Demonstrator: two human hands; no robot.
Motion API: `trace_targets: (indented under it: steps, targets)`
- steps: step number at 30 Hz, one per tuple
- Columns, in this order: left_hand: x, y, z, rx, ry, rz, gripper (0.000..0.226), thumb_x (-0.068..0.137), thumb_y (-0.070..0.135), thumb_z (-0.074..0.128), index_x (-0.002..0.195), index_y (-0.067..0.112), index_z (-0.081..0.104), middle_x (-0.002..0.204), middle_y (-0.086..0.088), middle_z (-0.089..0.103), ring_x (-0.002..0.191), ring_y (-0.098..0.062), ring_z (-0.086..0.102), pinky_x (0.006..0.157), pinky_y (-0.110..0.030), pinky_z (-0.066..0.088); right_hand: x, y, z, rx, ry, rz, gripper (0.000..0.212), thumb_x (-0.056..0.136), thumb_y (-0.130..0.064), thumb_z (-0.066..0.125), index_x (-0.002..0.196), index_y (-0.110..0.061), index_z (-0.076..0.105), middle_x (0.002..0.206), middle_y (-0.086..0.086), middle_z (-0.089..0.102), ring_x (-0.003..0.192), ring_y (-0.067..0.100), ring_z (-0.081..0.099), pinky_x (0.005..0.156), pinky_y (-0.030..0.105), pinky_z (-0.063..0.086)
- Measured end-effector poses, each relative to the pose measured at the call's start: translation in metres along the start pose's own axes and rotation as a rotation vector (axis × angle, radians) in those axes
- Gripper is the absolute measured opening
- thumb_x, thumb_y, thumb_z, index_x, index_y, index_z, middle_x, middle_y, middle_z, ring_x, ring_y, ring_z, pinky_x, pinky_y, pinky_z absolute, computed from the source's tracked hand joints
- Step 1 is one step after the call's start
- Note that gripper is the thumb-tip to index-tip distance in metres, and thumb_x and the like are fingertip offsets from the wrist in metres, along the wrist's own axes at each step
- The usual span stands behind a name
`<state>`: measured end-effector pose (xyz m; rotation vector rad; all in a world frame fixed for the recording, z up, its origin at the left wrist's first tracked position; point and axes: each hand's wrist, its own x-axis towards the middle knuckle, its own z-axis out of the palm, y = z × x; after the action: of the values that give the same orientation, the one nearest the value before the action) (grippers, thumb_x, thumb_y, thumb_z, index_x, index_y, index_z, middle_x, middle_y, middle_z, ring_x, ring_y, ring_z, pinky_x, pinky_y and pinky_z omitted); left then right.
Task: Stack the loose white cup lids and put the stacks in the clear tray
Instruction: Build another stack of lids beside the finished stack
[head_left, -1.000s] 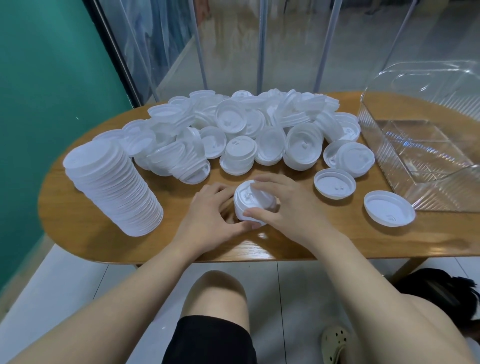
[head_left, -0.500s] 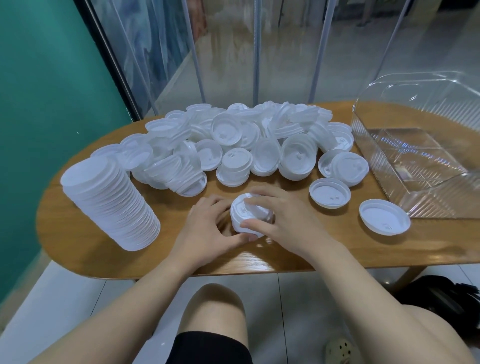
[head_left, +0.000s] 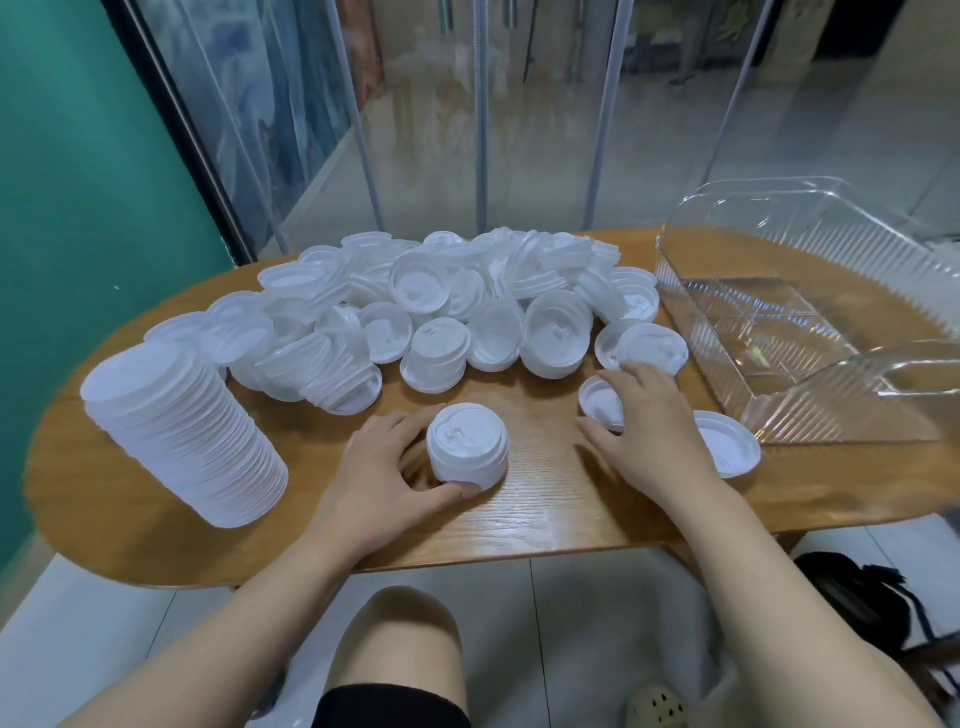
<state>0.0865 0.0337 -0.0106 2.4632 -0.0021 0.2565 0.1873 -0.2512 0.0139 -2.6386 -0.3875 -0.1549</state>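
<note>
- Tall stack stands at the table's left end.
- Loose lids heaped across the back.
- Short stack near the front, centre.
- Tray at the right end, one lid before it.

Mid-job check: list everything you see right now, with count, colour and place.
tall lid stack: one, white, leaning, table's left end
short lid stack: one, white, front centre
loose lid pile: many, white, table's back
single lids: two, white, one under right hand, one near tray
tray: one, clear, right, no lids inside
table: one, wooden
left hand: grips short lid stack
right hand: on a single lid
</note>
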Motion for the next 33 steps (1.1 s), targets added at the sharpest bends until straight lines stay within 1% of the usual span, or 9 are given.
trace_targets:
  steps: [8, 10, 12, 14, 16, 19, 22, 27, 33]
  targets:
    - [-0.001, -0.001, 0.0, 0.011, -0.007, -0.017, 0.094, 0.066, 0.091, 0.069, 0.147, 0.051, 0.046, 0.131, 0.031, 0.054, 0.123, -0.001, 0.049, 0.108, -0.042, 0.046, -0.004, 0.012, 0.008, -0.096, 0.013, -0.092, 0.015, 0.099, -0.025, 0.065, 0.108, -0.018, 0.074, 0.11, -0.004, 0.073, 0.111, 0.019, 0.063, 0.122, 0.037, 0.019]
    - [-0.001, -0.001, 0.001, 0.013, -0.01, -0.017, 0.092, 0.069, 0.092, 0.065, 0.148, 0.05, 0.045, 0.131, 0.031, 0.053, 0.123, -0.002, 0.049, 0.108, -0.042, 0.046, -0.004, 0.011, 0.009, -0.083, 0.057, -0.121, 0.011, 0.098, -0.019, 0.065, 0.097, -0.016, 0.076, 0.097, -0.003, 0.075, 0.099, 0.021, 0.066, 0.121, 0.035, 0.022]
    - [-0.001, -0.001, 0.001, 0.01, -0.006, -0.019, 0.09, 0.071, 0.091, 0.063, 0.149, 0.049, 0.045, 0.132, 0.03, 0.053, 0.124, -0.002, 0.049, 0.108, -0.043, 0.045, -0.005, 0.009, 0.009, -0.012, 0.08, -0.159, 0.011, 0.097, -0.016, 0.067, 0.091, -0.014, 0.076, 0.089, -0.002, 0.074, 0.09, 0.021, 0.066, 0.115, 0.038, 0.036]
    - [-0.001, -0.001, 0.001, 0.006, -0.002, -0.024, 0.09, 0.072, 0.092, 0.062, 0.148, 0.047, 0.046, 0.132, 0.029, 0.054, 0.124, -0.002, 0.049, 0.108, -0.042, 0.045, -0.009, 0.001, 0.003, 0.17, 0.089, -0.169, 0.01, 0.099, -0.02, 0.068, 0.096, -0.015, 0.076, 0.09, -0.005, 0.074, 0.087, 0.014, 0.066, 0.095, 0.035, 0.051]
    - [-0.001, -0.001, 0.001, -0.002, -0.001, -0.029, 0.089, 0.072, 0.091, 0.062, 0.147, 0.046, 0.047, 0.132, 0.029, 0.054, 0.125, -0.001, 0.048, 0.108, -0.042, 0.045, -0.013, -0.011, -0.005, 0.442, 0.086, -0.126, 0.009, 0.1, -0.022, 0.067, 0.103, -0.022, 0.076, 0.093, -0.015, 0.074, 0.092, 0.004, 0.066, 0.081, 0.017, 0.049]
    - [-0.001, 0.0, 0.001, -0.001, 0.004, -0.023, 0.086, 0.073, 0.089, 0.063, 0.146, 0.046, 0.049, 0.131, 0.03, 0.054, 0.123, 0.0, 0.049, 0.107, -0.04, 0.046, -0.017, -0.02, -0.007, 0.647, 0.108, -0.069, 0.013, 0.101, -0.022, 0.067, 0.107, -0.032, 0.07, 0.098, -0.028, 0.07, 0.097, -0.006, 0.063, 0.077, 0.007, 0.045]
    - [-0.002, 0.001, 0.001, 0.001, 0.007, -0.02, 0.082, 0.074, 0.087, 0.064, 0.143, 0.046, 0.05, 0.127, 0.03, 0.055, 0.12, 0.0, 0.049, 0.106, -0.04, 0.046, -0.017, -0.02, 0.002, 0.616, 0.057, -0.029, 0.015, 0.102, -0.025, 0.064, 0.116, -0.029, 0.069, 0.105, -0.024, 0.069, 0.1, -0.009, 0.061, 0.078, 0.004, 0.044]
    - [-0.002, 0.001, 0.001, 0.001, 0.012, -0.013, 0.08, 0.073, 0.087, 0.065, 0.141, 0.047, 0.051, 0.126, 0.03, 0.055, 0.118, 0.0, 0.05, 0.104, -0.038, 0.046, -0.008, -0.012, 0.019, 0.386, 0.067, -0.053, 0.017, 0.104, -0.028, 0.06, 0.116, -0.023, 0.071, 0.103, -0.009, 0.072, 0.097, 0.007, 0.065, 0.082, 0.023, 0.05]
    - [-0.002, 0.003, 0.001, 0.01, 0.008, -0.002, 0.077, 0.072, 0.088, 0.063, 0.138, 0.05, 0.052, 0.123, 0.03, 0.054, 0.116, 0.0, 0.05, 0.104, -0.038, 0.045, -0.007, -0.011, 0.026, 0.192, 0.028, -0.049, 0.035, 0.1, -0.042, 0.062, 0.129, -0.022, 0.067, 0.115, -0.004, 0.07, 0.107, 0.017, 0.062, 0.094, 0.04, 0.053]
